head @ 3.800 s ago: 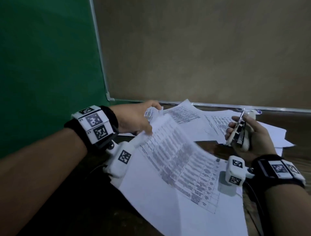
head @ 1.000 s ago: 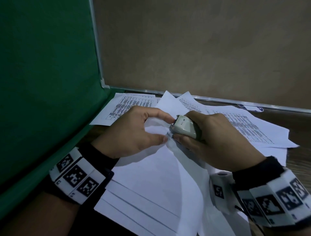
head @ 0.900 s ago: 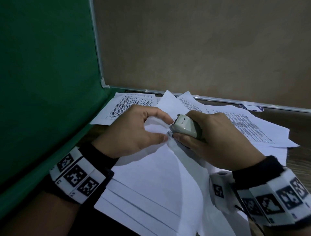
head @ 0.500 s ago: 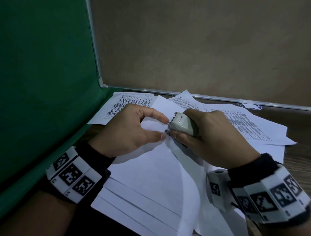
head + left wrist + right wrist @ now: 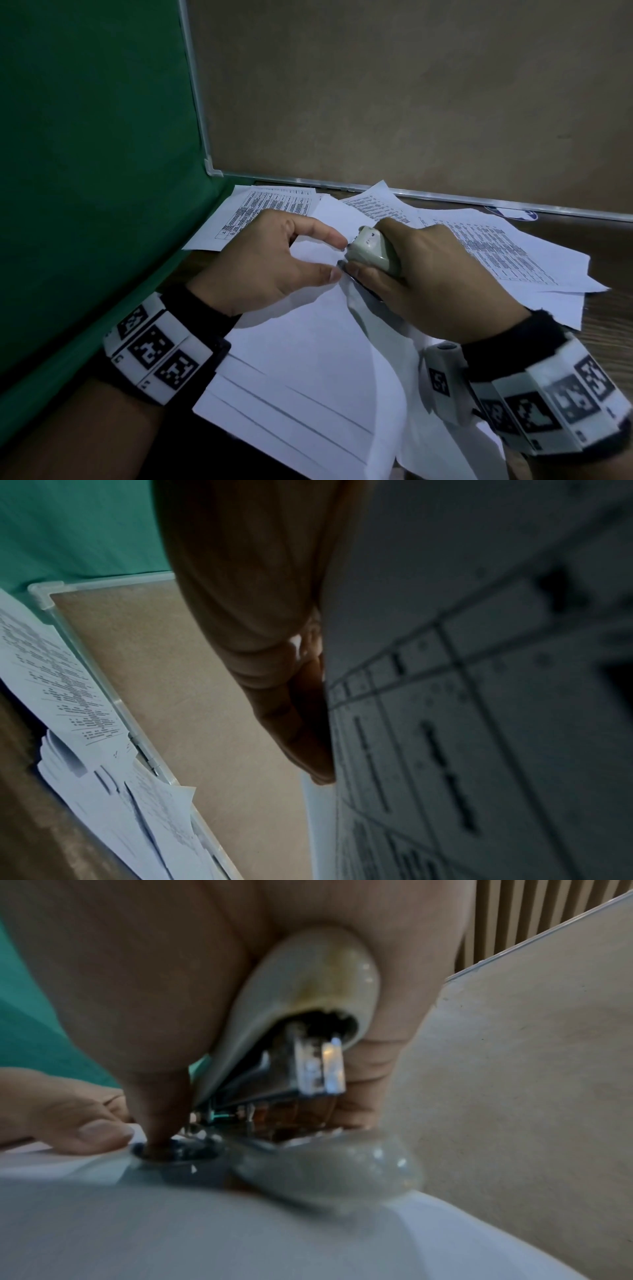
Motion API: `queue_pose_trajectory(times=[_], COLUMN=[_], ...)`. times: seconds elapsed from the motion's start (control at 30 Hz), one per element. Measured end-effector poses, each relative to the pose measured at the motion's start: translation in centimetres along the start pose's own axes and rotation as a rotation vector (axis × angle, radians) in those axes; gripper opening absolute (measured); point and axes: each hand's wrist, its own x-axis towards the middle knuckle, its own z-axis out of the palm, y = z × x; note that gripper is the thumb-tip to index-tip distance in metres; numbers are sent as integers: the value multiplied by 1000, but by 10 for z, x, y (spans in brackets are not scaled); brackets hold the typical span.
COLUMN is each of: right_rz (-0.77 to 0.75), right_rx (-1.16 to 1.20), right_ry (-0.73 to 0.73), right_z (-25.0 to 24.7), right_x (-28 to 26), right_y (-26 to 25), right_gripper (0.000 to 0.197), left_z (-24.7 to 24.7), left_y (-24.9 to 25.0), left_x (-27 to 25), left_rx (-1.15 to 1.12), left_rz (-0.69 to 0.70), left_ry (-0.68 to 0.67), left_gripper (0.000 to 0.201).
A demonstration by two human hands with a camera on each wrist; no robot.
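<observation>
Since the earliest frame both hands have met at the centre of the head view: the right hand (image 5: 435, 284), which held the stapler (image 5: 371, 251) raised at the right, now has it on the corner of the stack of sheets (image 5: 308, 349), and the left hand (image 5: 270, 260) has laid those sheets down blank side up. We find the right hand wrapped around the stapler. The left hand pinches the stack's corner between thumb and forefinger, just beside the stapler's nose. To staple well, we seat the corner fully in the mouth, square the sheets, whose lower edges lie fanned, and squeeze once, firmly, with the left fingertips clear. The stapler is small, of pale grey-green glossy plastic, with a metal magazine (image 5: 318, 1064) showing at its rear. Loose printed sheets (image 5: 496, 246) lie at centre right.
</observation>
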Motion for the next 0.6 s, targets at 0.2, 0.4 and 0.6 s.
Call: queue_pose_trajectory(times=[0.2, 0.4, 0.6], right_rz=[-26, -10, 59], right_rx=[76, 114, 371], right_ry=[51, 43, 148], right_z=[-4, -7, -28], right_x=[0, 1, -1], right_y=[0, -2, -6], right_gripper=[45, 46, 32], left_z=[-3, -7, -15], left_y=[-2, -1, 0], left_x=[0, -1, -3], left_rx=[-17, -75, -86], left_rz=[-7, -2, -38], left_ry=[3, -11, -15], left_gripper=[32, 27, 33])
